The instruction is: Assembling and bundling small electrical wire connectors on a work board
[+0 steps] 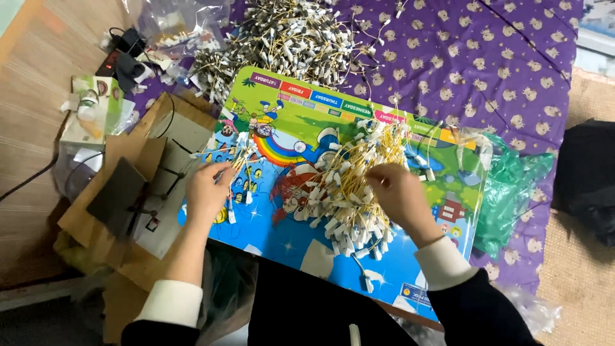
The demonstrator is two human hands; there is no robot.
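A colourful cartoon board (288, 237) lies across my lap. My left hand (206, 191) is closed around a small bunch of yellow cords with white tags (238, 168) over the board's left part. My right hand (397, 192) rests on a larger loose pile of the same tagged cords (349, 186) in the middle of the board, its fingers pinching into the pile. Both wrists show white cuffs and dark sleeves.
A big heap of tagged cords (288, 38) lies behind the board on a purple patterned cloth (500, 70). Cardboard sheets (134, 186) and a black cable sit at left. A green plastic bag (512, 186) lies at right, clear bags at the top left.
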